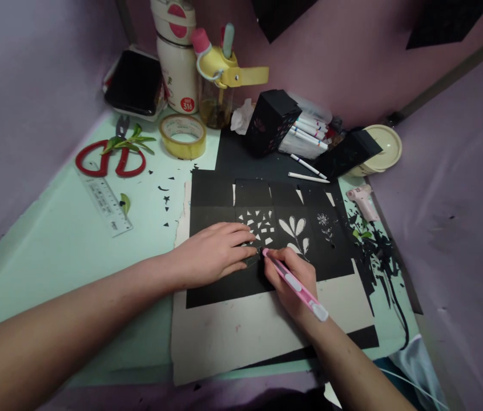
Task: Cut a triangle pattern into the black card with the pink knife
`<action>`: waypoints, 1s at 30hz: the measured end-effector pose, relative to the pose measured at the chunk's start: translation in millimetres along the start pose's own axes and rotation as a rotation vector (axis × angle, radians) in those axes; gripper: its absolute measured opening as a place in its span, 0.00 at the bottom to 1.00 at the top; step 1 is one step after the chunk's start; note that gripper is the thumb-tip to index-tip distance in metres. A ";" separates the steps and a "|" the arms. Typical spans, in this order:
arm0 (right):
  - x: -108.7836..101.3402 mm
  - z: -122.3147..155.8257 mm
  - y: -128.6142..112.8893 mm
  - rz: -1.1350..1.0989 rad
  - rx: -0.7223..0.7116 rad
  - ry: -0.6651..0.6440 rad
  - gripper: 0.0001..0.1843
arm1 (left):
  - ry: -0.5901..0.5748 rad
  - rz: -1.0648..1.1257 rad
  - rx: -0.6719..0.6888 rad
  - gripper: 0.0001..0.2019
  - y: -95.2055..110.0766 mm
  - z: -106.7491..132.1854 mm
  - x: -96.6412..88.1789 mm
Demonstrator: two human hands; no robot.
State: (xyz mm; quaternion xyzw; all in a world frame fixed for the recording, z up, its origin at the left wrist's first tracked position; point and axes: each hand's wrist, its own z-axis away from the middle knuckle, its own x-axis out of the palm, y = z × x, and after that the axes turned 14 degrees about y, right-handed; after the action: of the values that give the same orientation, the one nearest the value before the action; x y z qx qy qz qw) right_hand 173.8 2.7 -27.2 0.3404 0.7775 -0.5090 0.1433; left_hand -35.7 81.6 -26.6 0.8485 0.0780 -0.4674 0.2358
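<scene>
My left hand lies flat on a sheet of black paper, fingers stretched out toward the middle. Between thumb and fingers, my right hand grips a pink craft knife like a pen. The knife's tip meets the paper just right of my left fingertips; its blade is too small to make out. Cut-out shapes show pale through the sheet: small angular pieces, a leafy sprig and a fine flower. Under the black sheet is a pale grey board.
Red-handled scissors, a clear ruler and a tape roll lie at left. Bottles stand behind. A black paper box, white markers and a lidded tub are at the back; black scraps cover the right edge.
</scene>
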 end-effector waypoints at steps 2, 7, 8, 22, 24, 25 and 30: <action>-1.1 -0.9 -0.2 -0.034 0.014 -0.006 0.04 | -0.001 -0.005 0.008 0.14 -0.3 0.2 0.3; -2.0 0.4 0.7 -0.078 0.044 0.000 0.04 | -0.007 -0.005 0.011 0.15 -1.5 1.3 0.9; -2.0 0.9 1.2 -0.080 0.049 0.010 0.04 | -0.012 -0.005 0.008 0.15 -1.5 1.5 0.9; -0.4 1.8 0.5 -0.025 0.000 0.039 0.02 | -0.013 0.002 -0.003 0.14 -1.4 1.2 1.2; 0.1 2.0 0.6 -0.016 -0.007 0.050 0.02 | -0.009 0.004 -0.002 0.14 -1.2 0.9 1.6; 0.4 2.0 0.7 -0.015 -0.009 0.054 0.02 | -0.007 0.005 0.000 0.14 -1.1 0.7 1.8; 0.8 1.9 1.7 -0.002 -0.013 0.049 0.02 | -0.015 0.000 -0.006 0.15 -0.5 0.8 2.0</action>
State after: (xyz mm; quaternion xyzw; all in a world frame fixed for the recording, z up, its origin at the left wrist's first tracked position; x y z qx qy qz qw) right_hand 174.1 1.7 -29.7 0.3511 0.7844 -0.4954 0.1262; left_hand -35.4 81.6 -28.7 0.8442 0.0774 -0.4735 0.2389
